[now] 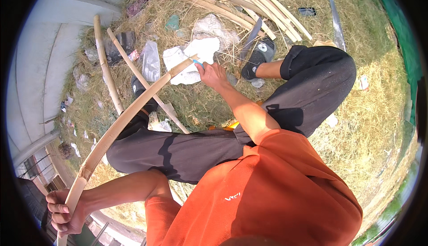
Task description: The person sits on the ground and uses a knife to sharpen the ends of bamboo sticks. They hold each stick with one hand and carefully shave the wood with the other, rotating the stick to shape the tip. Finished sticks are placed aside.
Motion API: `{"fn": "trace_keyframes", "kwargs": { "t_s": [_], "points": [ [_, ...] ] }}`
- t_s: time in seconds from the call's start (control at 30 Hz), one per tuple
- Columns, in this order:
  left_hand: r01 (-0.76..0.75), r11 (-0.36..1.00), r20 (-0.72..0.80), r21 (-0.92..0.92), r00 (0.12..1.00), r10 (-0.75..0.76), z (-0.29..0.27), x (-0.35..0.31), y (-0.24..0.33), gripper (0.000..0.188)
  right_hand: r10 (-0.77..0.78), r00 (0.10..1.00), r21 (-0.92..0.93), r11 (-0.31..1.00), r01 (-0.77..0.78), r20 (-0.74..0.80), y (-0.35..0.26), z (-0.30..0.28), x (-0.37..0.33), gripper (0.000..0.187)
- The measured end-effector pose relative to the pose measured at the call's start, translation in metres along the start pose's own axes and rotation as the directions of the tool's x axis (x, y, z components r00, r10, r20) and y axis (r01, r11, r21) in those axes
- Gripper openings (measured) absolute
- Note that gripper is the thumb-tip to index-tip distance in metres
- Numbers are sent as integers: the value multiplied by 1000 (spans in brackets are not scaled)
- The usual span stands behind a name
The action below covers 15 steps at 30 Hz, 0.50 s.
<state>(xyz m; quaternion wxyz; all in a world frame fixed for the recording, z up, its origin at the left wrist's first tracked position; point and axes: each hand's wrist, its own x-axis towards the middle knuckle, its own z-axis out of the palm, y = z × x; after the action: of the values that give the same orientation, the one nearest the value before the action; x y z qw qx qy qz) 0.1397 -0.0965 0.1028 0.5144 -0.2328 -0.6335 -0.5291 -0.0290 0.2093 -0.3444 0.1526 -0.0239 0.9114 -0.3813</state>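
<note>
A seated person holds a long split bamboo strip (pixel 129 114) slanting from lower left to upper right across the legs. The left hand (pixel 62 212) is clenched around its near end; the right hand (pixel 213 74), gripping a small blue-handled tool (pixel 199 63), meets its far tip above the littered grass (pixel 370 125).

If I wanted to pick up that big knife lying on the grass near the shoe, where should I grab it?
Probably by the end nearest the black shoe. The big knife lies flat on the straw, its curved blade running up toward the pile of bamboo strips. Come from the shoe side, fingers around the lower end. Whether that end is a proper handle is too small to tell.
</note>
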Motion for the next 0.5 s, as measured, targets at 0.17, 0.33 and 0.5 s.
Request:
{"fn": "trace_keyframes", "kwargs": {
  "t_s": [0.17,0.33,0.5],
  "points": [
    [28,1000,-93,4,995,-27,20,-1,2,45,140,990,-45,989,-140,5,0,2,0,62],
    [-10,999,-11,31,1000,10,25,6,14,46,300,953,-134,947,-292,45,43,-19,-2,68],
    [-129,992,-54,8,990,129,22,7,2,48,183,976,270,940,-210,122,27,-30,-7,67]
  ]
}}
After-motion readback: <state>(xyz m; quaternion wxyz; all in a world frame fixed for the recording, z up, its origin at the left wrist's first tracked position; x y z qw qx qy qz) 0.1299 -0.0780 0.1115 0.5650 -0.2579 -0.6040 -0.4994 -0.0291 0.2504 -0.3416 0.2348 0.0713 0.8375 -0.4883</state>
